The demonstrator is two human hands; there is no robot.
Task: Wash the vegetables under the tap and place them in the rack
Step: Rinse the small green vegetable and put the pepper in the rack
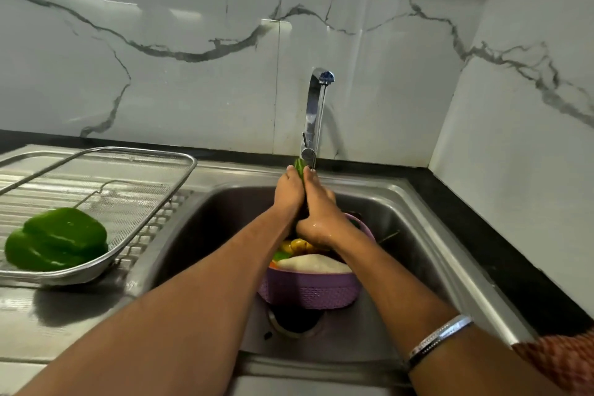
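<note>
Under the chrome tap (pixel 313 112), both hands hold a long green vegetable (pixel 300 167); only its far tip shows between them. My left hand (pixel 289 191) grips it from the left, and my right hand (pixel 316 212) wraps it from the right, wet. Below them a purple perforated basket (pixel 310 289) stands in the sink (pixel 401 235), holding a white radish (pixel 313 264), yellow pieces (pixel 297 246) and something orange. A green bell pepper (pixel 58 238) lies in the metal mesh rack (pixel 128 202) on the left drainboard.
The sink drain (pixel 295 321) sits just in front of the basket. A ribbed steel drainboard (pixel 48 315) carries the rack. Marble walls close the back and right, with a black counter strip (pixel 501 251) along the right.
</note>
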